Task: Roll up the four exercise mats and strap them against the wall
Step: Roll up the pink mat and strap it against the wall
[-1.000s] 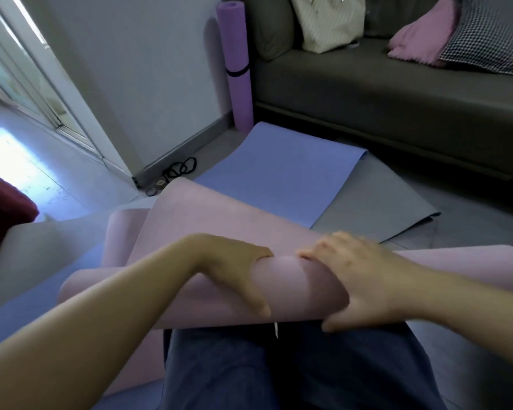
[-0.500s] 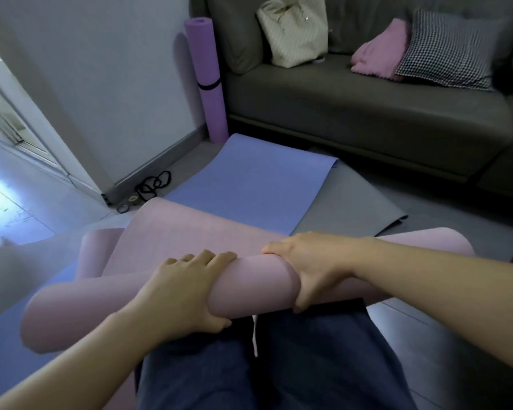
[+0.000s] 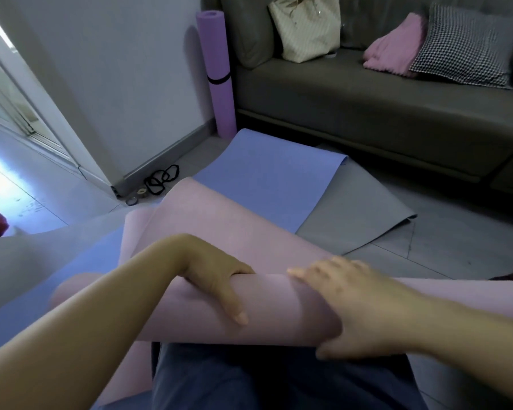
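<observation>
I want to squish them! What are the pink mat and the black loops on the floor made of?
The pink mat looks like soft foam or rubber, matte: it curls into a smooth roll without creasing. The black loops look like thin elastic or cord, lying limp in curls; too small to be sure.

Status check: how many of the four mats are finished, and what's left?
Done: one purple mat stands rolled and strapped against the wall. In hand: the pink mat, part rolled, left hand and right hand both holding the roll. To do: the blue mat and grey mat lie flat; black straps lie by the wall.
</observation>
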Tool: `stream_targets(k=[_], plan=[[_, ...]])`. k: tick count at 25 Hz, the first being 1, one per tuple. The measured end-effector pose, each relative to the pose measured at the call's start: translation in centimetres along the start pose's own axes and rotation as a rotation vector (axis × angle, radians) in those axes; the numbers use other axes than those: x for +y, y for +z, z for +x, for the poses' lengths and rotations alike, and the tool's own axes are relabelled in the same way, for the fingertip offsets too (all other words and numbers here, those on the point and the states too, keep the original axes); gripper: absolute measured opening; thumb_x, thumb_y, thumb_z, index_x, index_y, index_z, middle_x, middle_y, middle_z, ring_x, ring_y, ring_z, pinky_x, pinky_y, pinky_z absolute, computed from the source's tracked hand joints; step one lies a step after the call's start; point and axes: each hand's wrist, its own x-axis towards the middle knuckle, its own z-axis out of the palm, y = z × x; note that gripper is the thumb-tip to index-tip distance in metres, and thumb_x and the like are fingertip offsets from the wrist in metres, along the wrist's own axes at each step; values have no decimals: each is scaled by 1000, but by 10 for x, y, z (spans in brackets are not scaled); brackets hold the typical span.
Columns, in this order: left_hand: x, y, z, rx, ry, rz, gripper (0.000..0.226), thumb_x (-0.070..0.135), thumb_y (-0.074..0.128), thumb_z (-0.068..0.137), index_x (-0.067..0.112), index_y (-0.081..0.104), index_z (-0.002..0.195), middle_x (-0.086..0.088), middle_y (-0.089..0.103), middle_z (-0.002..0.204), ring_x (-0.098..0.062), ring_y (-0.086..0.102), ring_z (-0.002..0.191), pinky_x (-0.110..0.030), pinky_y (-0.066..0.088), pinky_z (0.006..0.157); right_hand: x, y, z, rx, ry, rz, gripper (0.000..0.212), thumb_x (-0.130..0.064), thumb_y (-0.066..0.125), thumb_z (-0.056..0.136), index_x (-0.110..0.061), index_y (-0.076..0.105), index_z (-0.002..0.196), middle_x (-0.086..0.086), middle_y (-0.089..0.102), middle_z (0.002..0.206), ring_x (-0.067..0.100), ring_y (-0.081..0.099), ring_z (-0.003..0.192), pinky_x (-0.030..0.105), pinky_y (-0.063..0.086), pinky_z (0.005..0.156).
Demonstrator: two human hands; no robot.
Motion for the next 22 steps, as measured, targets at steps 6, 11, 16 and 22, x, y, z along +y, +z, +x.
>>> stream_targets(k=[6,11,16,22], plan=[[-5,-12,-4,154,-75,57,83,73,65,62,35,45,133,17,55,121,-9,57,111,-28,42,99,0,24,28,148,38,6,97,-65,72,57,-32,28,137,-4,49,124,20,50,112,34,44,91],[-7,41,-9,972,16,312,68,77,26,78,37,46,130,14,50,120,-13,53,112,-33,40,93,28,-11,63,-213,2,351,74,-47,85,61,-40,42,121,-17,53,117,8,52,106,26,45,88],[-5,49,-13,909,-66,519,91,90,45,54,41,36,131,15,52,116,-14,54,106,-33,41,89,36,-22,92,-435,45,472,73,-42,86,63,-39,44,123,-14,51,122,11,54,112,35,48,97],[-6,33,-24,579,-50,125,60,78,65,58,38,55,102,17,62,93,-5,58,87,-31,49,82,17,-40,67,-350,24,303,81,-54,80,64,-40,38,132,-12,47,129,12,54,112,32,49,94]])
